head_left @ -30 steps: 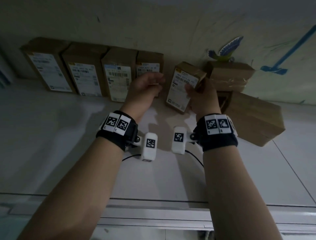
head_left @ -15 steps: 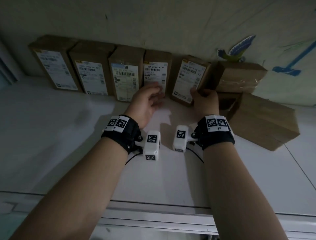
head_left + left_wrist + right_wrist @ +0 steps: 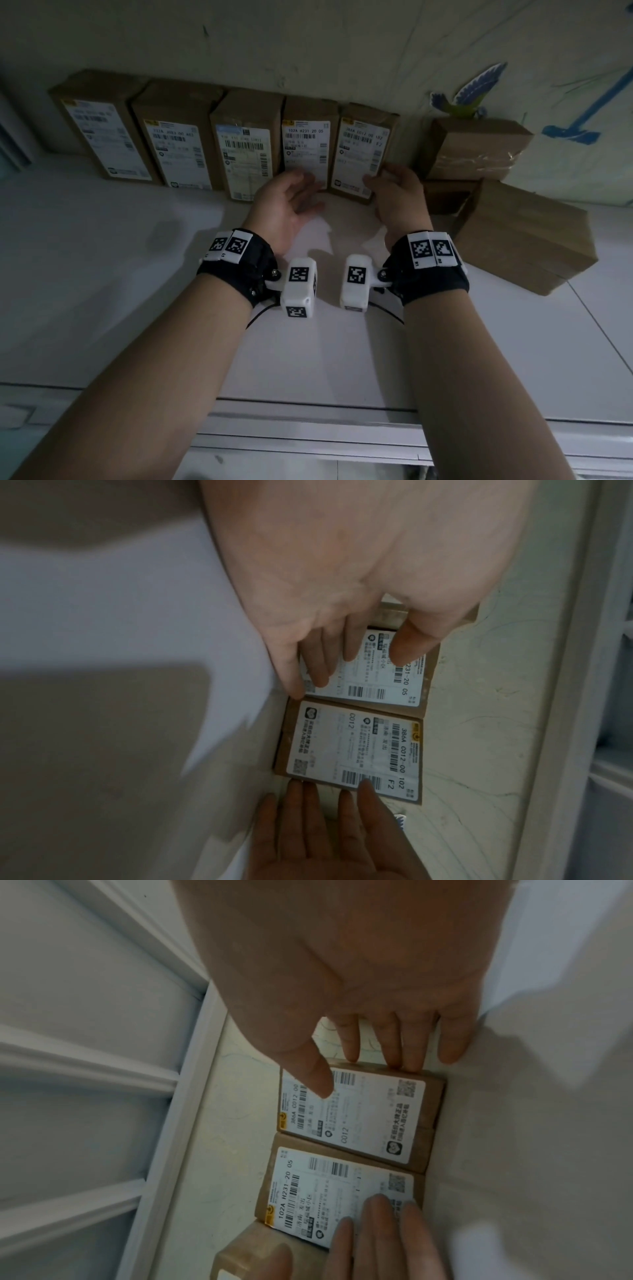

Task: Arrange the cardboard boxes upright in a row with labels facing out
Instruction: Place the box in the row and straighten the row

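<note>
Five brown cardboard boxes stand upright in a row against the wall, white labels facing me. The fifth box (image 3: 359, 154) (image 3: 352, 750) (image 3: 359, 1123) closes the row on the right, next to the fourth box (image 3: 305, 144) (image 3: 383, 680) (image 3: 325, 1183). My right hand (image 3: 380, 174) (image 3: 377, 1069) (image 3: 329, 794) has straight fingers at the fifth box's right side, the thumb lying over its label. My left hand (image 3: 308, 185) (image 3: 349, 664) (image 3: 369, 1221) lies flat, fingertips on the fourth box's label. Neither hand holds anything.
To the right, a taped plain box (image 3: 476, 147) rests on a darker one (image 3: 445, 195), and a larger box (image 3: 524, 236) lies flat in front. A bird sticker (image 3: 469, 92) is on the wall. The white surface (image 3: 102, 274) stretches left and towards me.
The right hand carried the tilted fifth box down and stood it against the wall beside the fourth, then loosened its grip. The left hand dropped and opened onto the fourth box.
</note>
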Tool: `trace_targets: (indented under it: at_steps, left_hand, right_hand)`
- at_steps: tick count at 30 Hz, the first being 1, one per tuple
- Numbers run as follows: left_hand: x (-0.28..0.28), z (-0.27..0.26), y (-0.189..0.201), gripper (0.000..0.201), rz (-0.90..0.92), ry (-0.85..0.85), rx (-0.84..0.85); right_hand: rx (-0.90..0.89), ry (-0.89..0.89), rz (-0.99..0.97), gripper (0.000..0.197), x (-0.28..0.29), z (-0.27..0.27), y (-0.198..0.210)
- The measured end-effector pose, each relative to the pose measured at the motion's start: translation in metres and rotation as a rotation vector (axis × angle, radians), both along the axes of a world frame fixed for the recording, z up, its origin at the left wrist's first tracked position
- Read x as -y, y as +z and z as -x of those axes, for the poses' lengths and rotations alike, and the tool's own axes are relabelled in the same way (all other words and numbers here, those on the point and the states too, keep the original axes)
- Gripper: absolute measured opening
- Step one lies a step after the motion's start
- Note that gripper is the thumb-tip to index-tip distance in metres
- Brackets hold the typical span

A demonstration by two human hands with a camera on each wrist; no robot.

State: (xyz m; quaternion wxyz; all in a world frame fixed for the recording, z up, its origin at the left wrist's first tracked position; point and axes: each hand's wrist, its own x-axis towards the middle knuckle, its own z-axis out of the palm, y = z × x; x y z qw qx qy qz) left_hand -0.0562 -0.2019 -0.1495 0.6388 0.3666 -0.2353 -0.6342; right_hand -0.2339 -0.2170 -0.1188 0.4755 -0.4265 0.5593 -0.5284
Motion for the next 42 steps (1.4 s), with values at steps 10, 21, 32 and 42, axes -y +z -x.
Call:
trace_targets:
  at_steps: [10, 21, 32, 42]
  left_hand:
    - [-0.002, -0.001, 0.001, 0.017, -0.059, 0.042, -0.035]
    - [-0.01, -0.012, 0.007, 0.066, -0.168, 0.205, -0.298]
    - [-0.001, -0.018, 0.001, 0.052, -0.244, 0.163, -0.264]
    - [0.0, -0.014, 0.003, 0.05, -0.219, 0.198, -0.283]
  right_hand:
    - [-0.009, 0.055, -0.051, 0.057, -0.001, 0.002, 0.001]
    - [-0.049, 0.039, -0.037, 0.066, -0.006, -0.003, -0.003]
    - [-0.083, 0.182, -0.02, 0.027, -0.006, 0.002, -0.006]
    - [-0.097, 0.221, 0.009, 0.049, 0.0, -0.005, -0.014]
